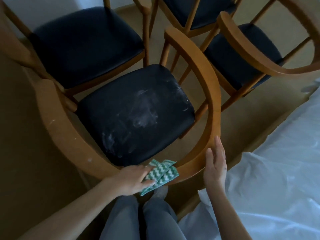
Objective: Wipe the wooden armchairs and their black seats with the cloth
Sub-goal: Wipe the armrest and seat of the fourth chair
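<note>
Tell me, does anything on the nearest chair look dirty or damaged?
The black seat carries whitish smears across its middle and right edge, and small white specks dot the wooden arm left of it. Nothing looks broken.

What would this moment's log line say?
left hand: presses cloth on rail | right hand: open beside rail | black seat: white smears

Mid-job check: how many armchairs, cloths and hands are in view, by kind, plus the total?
Armchairs: 4
Cloth: 1
Hands: 2, left hand and right hand
Total: 7
</note>
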`<state>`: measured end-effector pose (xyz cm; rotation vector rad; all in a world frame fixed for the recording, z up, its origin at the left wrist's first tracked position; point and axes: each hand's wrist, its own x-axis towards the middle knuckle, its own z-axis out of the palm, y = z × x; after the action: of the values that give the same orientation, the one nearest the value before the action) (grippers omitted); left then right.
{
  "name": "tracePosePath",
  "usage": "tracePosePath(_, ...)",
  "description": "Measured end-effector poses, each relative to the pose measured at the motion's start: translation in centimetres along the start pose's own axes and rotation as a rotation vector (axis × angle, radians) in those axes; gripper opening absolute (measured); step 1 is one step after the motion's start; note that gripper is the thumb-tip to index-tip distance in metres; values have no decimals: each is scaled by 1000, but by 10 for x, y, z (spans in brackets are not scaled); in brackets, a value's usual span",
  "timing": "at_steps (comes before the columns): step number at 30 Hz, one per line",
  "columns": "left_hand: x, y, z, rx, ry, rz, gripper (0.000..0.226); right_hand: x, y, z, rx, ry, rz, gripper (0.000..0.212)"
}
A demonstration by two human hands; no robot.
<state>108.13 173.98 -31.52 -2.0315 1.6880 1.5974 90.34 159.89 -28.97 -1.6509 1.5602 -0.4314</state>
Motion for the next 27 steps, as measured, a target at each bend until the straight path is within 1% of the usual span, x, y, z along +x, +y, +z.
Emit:
tracePosePath(2,-16,-26,1,150,56,-32,63,-5,-10,10,-17,-64,-62,53)
tracePosePath(4,-28,-45,-2,252,87,-26,69,-10,-22,22,-29,-163,-119,50)
tracePosePath(7,-38,-64,-10,398,124,-63,59,-18,-35,39,-16,-293,-153,51)
tracePosePath(10,-45,-76,-9,505,183,-99,57,-23,-38,49,-3,-350,-140,45)
tracePosePath(12,-46,-80,4,516,298,-58,52,-24,-38,49,4,-361,-130,45)
tracePosePath(15,-44,-69,36,407,471,-66,58,-28,-33,42,2,-356,-145,47)
tracePosePath(17,-37,-47,60,286,491,-85,59,-32,-27,33,-46,-359,-173,46)
tracePosePath(19,-25,-19,78,205,565,-98,58,-39,-17,26,-149,-377,-257,45)
tracePosePath(21,-11,9,87,140,617,-121,58,-48,-6,22,-262,-393,-393,43)
tracePosePath(23,1,37,87,49,665,-111,58,-53,11,21,-348,-333,-586,44)
tracePosePath(24,7,51,85,18,683,-104,62,-53,19,20,-380,-288,-657,41)
tracePosePath(25,12,65,82,-14,684,-98,69,-53,27,17,-405,-238,-698,38)
tracePosePath(27,22,90,78,-65,708,-93,83,-49,36,10,-418,-148,-706,38)
